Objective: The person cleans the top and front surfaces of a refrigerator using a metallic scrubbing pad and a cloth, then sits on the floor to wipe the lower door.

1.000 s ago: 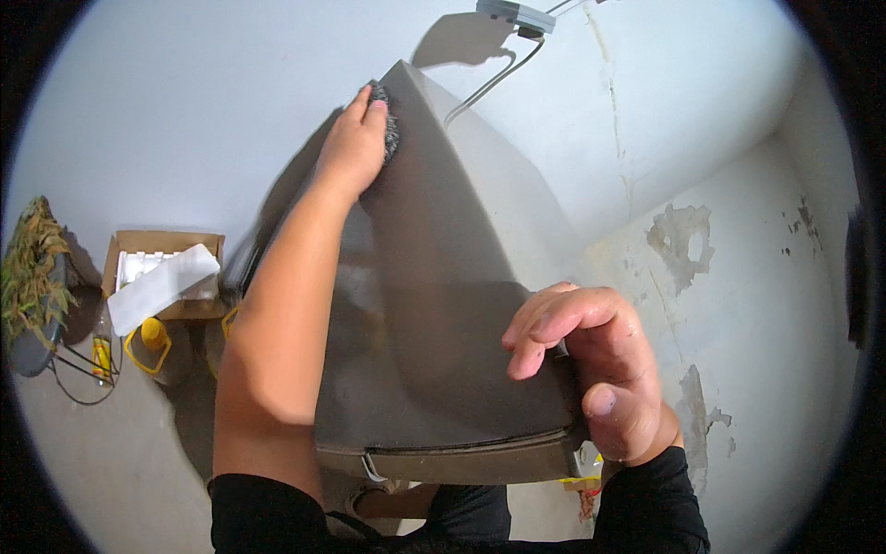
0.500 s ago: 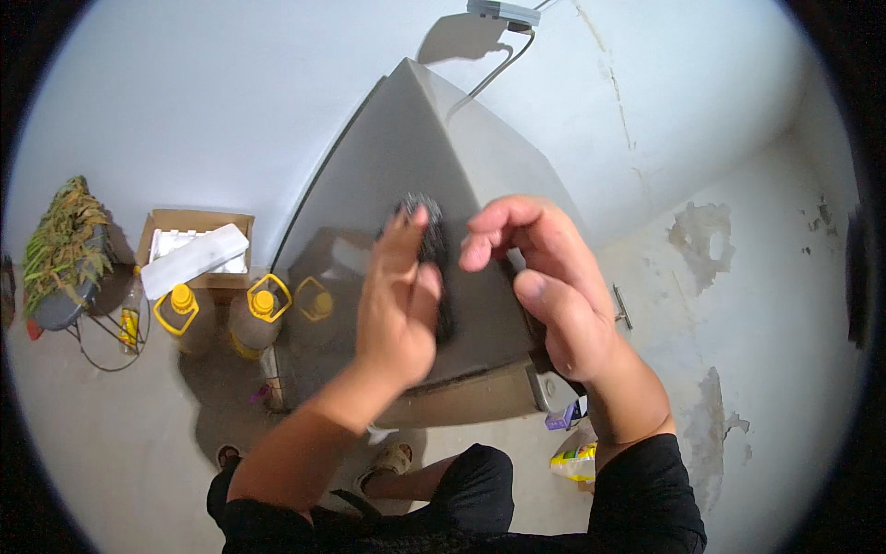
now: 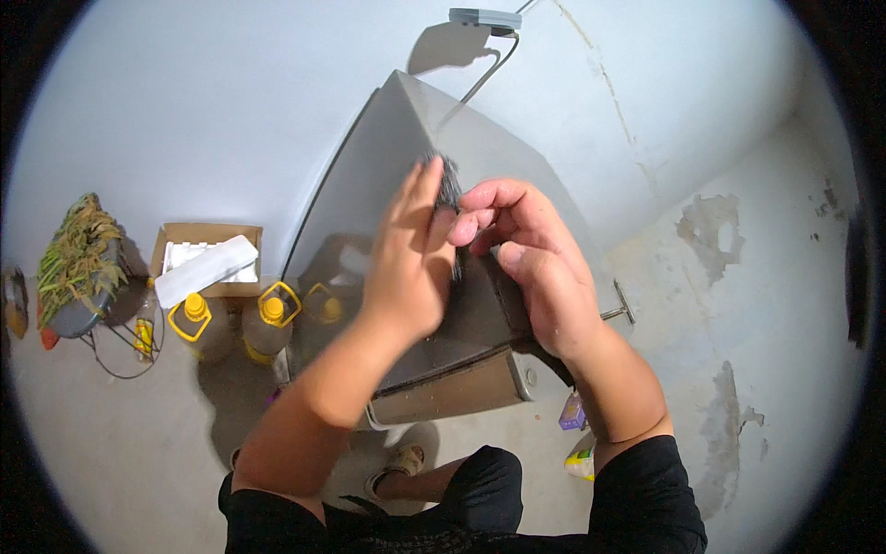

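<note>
My left hand (image 3: 406,263) is raised above a dark grey, glossy, box-shaped piece (image 3: 369,185), its fingers stretched out and blurred by motion. Along its inner side shows a dark, bristly-looking strip (image 3: 450,180); whether the hand holds this or only passes in front of it, I cannot tell. Close by on the right, my right hand (image 3: 544,268) is half curled, with thumb and fingers apart and nothing plainly held. Its fingertips come near the left hand. The box's pale brown front panel (image 3: 452,388) lies below both hands.
To the left stand two large yellow-capped jugs (image 3: 272,323), an open carton (image 3: 249,282) with white foam, and leafy plants (image 3: 78,254) on a dark seat. A metal T-shaped handle (image 3: 620,305) is at right. Purple (image 3: 572,413) and yellow (image 3: 580,463) packages lie on the floor.
Both hands have come closer together; the right hand has moved left and the left hand's fingers have shifted up and right. The dark strip appears higher and narrower. The view has shifted slightly.
</note>
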The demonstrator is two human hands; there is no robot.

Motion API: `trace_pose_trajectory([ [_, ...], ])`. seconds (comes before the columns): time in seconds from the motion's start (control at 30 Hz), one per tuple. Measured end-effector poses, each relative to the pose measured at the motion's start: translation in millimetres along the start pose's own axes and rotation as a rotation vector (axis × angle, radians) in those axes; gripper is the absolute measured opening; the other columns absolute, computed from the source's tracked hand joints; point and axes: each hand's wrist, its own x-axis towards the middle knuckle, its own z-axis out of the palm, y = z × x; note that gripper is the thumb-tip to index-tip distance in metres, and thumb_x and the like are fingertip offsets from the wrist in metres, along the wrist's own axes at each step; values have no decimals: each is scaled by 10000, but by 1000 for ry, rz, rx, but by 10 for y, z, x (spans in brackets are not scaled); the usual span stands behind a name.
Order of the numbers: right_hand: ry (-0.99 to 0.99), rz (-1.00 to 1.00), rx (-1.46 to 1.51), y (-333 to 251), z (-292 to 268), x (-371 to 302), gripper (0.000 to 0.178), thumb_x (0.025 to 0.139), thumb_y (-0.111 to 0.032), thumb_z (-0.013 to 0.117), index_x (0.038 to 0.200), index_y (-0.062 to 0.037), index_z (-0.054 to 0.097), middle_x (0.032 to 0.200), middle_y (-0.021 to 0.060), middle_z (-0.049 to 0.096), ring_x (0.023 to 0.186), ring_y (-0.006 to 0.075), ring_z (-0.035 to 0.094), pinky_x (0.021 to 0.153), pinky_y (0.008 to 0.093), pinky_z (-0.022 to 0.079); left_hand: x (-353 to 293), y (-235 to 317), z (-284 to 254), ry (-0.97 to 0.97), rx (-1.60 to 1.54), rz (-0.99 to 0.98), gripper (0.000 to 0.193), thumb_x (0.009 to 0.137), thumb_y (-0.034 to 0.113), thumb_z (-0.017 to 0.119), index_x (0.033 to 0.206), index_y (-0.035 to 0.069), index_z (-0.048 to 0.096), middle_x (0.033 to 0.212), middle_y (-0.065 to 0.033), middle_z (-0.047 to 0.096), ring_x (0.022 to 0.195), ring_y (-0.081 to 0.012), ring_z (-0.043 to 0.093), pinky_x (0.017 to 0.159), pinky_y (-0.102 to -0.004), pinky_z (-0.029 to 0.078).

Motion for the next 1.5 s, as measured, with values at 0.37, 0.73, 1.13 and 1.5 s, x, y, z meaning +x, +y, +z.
trace_pose_trajectory([
  [0.37, 20, 82, -11, -55, 6, -29, 566, 835, -244, 550, 1345, -5, 493, 1130, 122, 591, 1144, 239, 552, 1114, 413, 386, 1391, -1471, 57, 127, -127, -454, 618, 1084, 395, 411, 1608, 69, 412, 1607, -224, 468, 1502, -375, 423, 1242, -436, 311],
  [0.73, 35, 38, -16, -12, 27, 6, 576, 869, -226, 488, 1395, 10, 479, 1162, 101, 605, 1125, 188, 547, 1028, 337, 391, 346, -953, 60, 127, -126, -332, 540, 1083, 319, 497, 1537, 27, 481, 1546, -279, 502, 1446, -431, 471, 1202, -446, 370],
  [1.13, 100, -77, -14, 67, 6, 59, 547, 870, -219, 496, 1370, 0, 521, 1149, 79, 622, 1107, 162, 561, 964, 323, 406, -1267, 800, -187, -55, -22, -286, 588, 1055, 195, 470, 1582, -48, 373, 1590, -332, 401, 1481, -487, 388, 1244, -520, 266],
  [1.5, 64, -48, 58, 78, -25, 16, 585, 857, -200, 520, 1404, 4, 472, 1143, 81, 602, 1106, 174, 542, 1028, 322, 391, 196, -952, -15, 140, -39, -469, 644, 1096, 432, 394, 1580, 9, 415, 1586, -267, 463, 1460, -415, 448, 1222, -444, 338],
])
